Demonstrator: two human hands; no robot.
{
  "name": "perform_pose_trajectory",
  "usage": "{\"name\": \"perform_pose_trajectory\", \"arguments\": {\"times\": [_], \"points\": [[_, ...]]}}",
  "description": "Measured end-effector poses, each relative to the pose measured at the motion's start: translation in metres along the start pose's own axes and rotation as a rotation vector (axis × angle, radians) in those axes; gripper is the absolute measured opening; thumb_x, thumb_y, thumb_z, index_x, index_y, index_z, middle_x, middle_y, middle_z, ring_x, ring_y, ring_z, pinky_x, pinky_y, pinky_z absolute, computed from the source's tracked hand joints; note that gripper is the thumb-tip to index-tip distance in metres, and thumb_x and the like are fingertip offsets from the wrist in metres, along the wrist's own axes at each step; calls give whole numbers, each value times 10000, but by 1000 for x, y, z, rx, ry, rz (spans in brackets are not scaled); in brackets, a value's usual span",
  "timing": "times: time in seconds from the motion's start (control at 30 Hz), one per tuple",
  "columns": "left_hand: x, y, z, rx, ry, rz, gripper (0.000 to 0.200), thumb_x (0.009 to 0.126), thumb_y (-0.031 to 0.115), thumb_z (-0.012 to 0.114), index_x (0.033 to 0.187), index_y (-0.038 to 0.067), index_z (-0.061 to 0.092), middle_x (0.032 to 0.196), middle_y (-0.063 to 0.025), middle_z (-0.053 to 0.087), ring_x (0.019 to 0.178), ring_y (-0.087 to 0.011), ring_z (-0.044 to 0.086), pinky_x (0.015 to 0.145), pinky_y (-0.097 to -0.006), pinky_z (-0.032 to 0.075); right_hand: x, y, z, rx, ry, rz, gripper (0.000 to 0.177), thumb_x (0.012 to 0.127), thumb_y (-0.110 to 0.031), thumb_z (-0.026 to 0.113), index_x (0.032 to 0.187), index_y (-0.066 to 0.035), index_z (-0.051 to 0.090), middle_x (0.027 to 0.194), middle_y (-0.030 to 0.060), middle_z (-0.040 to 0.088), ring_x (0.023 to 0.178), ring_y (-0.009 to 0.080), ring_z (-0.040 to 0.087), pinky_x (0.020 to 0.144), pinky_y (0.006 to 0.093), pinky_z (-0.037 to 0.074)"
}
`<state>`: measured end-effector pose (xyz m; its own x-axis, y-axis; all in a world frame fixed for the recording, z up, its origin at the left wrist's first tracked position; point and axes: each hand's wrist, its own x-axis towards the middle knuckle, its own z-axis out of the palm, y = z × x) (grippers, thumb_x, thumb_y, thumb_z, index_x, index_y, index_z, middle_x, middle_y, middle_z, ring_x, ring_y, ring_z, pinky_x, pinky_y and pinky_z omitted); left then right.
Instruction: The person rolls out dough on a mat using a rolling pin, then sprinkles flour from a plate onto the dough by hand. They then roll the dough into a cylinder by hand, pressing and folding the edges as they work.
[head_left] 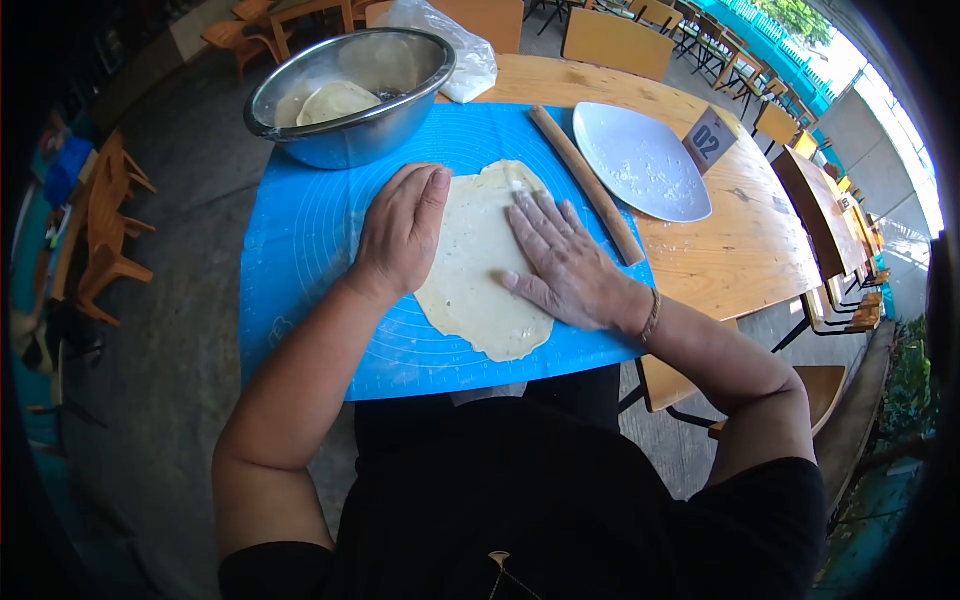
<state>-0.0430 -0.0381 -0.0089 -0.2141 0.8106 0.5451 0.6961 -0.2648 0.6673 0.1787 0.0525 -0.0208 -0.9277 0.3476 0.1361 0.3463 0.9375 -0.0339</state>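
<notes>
A thin, flat sheet of rolled dough (480, 270) with an uneven edge lies on the blue silicone mat (300, 290), which is printed with circles and a ruler scale. My right hand (565, 262), dusted with flour, rests flat on the dough's right side with its fingers spread. Along the dough's upper left edge stands my left hand (405, 225), turned on its side, fingers fairly straight and close together; its palm side is partly hidden. To the right of the dough lies a wooden rolling pin (588, 185), touched by neither hand.
A steel bowl (355, 145) with a dough piece (337, 102) inside stands at the mat's back left, beside a plastic bag (470, 60). A floury white plate (640, 165) and a number card (709, 140) sit on the wooden table (740, 250). Chairs surround it.
</notes>
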Motion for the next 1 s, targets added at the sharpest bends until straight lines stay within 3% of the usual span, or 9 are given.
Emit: {"name": "perform_pose_trajectory", "arguments": {"times": [0.07,0.27,0.47,0.6,0.77,0.83,0.93,1.0], "points": [[-1,0,4,6,-27,7,522,1114,326,314,1144,-76,645,1174,-224,663,1123,-361,622,1016,-404,458,19,2,7,-54,-14,127,883,1022,-609,384,1539,95,257,1596,329,250,1526,427,194,1254,513,143],[-3,-13,3,44,-21,7,517,1114,323,318,1143,-77,645,1169,-227,662,1117,-357,625,1007,-400,462,78,-25,28,167,107,-109,865,1028,-606,338,1538,91,277,1596,325,260,1527,429,186,1257,504,130],[-2,-8,-1,56,-46,-23,508,1111,317,330,1122,-82,645,1163,-228,661,1106,-364,624,1003,-397,463,87,25,21,2,34,231,896,1025,-649,255,1551,76,268,1623,288,241,1533,451,142,1251,537,88],[-2,-8,-1,68,-54,12,500,1109,310,336,1117,-85,642,1153,-235,656,1096,-372,621,1003,-401,463,41,23,9,-37,-20,294,978,1003,-710,228,1539,108,258,1610,327,228,1529,474,120,1243,561,68],[-2,-4,1,64,-73,32,494,1107,309,340,1117,-83,640,1154,-240,650,1098,-378,616,1006,-407,461,-29,-24,3,-212,80,145,921,1015,-633,382,1505,141,290,1568,363,280,1490,509,224,1239,574,108],[-2,-1,4,63,-77,48,493,1106,309,341,1118,-82,640,1157,-241,648,1101,-379,614,1008,-409,460,-39,-46,-5,85,82,-58,862,1018,-566,453,1487,144,318,1537,373,325,1472,502,278,1232,560,185],[-3,1,5,68,-95,66,496,1107,311,339,1119,-82,640,1164,-240,646,1107,-380,611,1007,-409,459,-24,-54,-6,208,62,-226,841,1023,-547,457,1487,141,318,1533,365,336,1471,479,296,1224,536,243],[-3,-1,5,58,-89,47,503,1107,316,337,1117,-82,644,1164,-239,647,1110,-381,611,1009,-410,457,4,-41,9,214,62,-216,833,1033,-559,415,1502,121,309,1551,346,323,1490,452,271,1242,514,208]]}}
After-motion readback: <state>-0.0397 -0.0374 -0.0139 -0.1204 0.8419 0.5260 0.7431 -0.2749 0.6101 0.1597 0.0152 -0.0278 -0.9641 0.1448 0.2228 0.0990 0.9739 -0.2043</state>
